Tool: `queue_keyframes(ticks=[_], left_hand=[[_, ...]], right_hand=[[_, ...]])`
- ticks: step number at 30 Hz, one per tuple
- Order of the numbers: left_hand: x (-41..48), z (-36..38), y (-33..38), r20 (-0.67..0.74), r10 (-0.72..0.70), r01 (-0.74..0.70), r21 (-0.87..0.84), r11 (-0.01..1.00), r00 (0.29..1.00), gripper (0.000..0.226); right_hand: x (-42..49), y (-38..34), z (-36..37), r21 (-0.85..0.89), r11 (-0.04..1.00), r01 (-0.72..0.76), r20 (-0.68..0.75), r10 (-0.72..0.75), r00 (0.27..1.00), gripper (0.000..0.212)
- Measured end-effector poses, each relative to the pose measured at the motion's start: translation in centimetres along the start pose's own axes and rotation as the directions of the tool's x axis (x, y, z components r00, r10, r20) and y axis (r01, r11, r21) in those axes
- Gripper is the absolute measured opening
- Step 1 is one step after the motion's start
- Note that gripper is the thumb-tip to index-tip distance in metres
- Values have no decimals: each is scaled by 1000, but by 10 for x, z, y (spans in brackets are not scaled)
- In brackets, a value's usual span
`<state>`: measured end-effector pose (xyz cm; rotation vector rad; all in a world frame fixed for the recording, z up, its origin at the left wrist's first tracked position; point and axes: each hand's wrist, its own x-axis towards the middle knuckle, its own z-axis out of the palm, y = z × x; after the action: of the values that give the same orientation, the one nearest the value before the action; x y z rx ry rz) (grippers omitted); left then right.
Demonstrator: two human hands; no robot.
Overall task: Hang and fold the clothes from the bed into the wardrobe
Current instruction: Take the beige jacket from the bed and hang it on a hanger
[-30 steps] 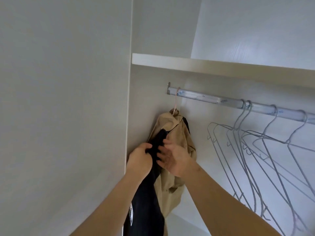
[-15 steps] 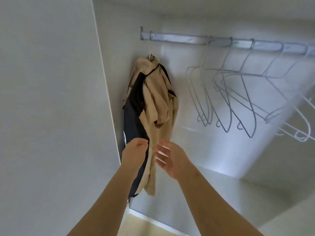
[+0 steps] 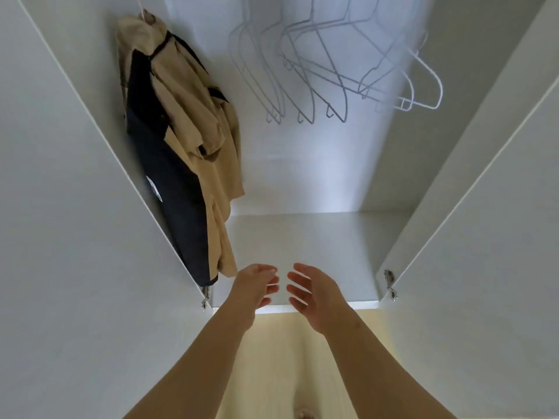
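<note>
Left hand [image 3: 255, 285]: reached forward, fingers loosely curled, empty.
Right hand [image 3: 314, 293]: reached forward, fingers spread, empty.

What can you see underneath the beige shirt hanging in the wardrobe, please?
A black garment with a white label hangs under the beige shirt. Fabric covers all but the hanger hook.

The white wardrobe [image 3: 302, 176] stands open, its base panel [image 3: 317, 243] a flat white board just above the pale wood floor [image 3: 287, 358]. Against its left wall a beige shirt [image 3: 193, 116] and a black garment [image 3: 163, 176] hang together. A cluster of bare wire hangers [image 3: 305, 95] hangs to their right.
</note>
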<state>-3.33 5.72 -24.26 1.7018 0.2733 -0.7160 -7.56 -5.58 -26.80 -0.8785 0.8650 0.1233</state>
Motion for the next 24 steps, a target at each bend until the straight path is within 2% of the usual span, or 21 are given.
queue_keyframes(ticks=[6,11,18,24], left_hand=[[-26,-12,-44,175,-26,-7,184,983,984,7],[-65,1,-90,342,-127,-17,389,921,931,7],[-159,61,-166,609,-195,-236,553,799,769,9],[-274,97,-255,742,-313,-407,612,678,592,13]], right_hand=[[-42,87,-24,237,971,-17,-195,65,979,9],[-100,156,-55,418,906,66,-363,101,926,10],[-209,251,-124,612,721,326,-590,142,795,11],[-316,355,-172,670,520,530,-707,229,669,9]])
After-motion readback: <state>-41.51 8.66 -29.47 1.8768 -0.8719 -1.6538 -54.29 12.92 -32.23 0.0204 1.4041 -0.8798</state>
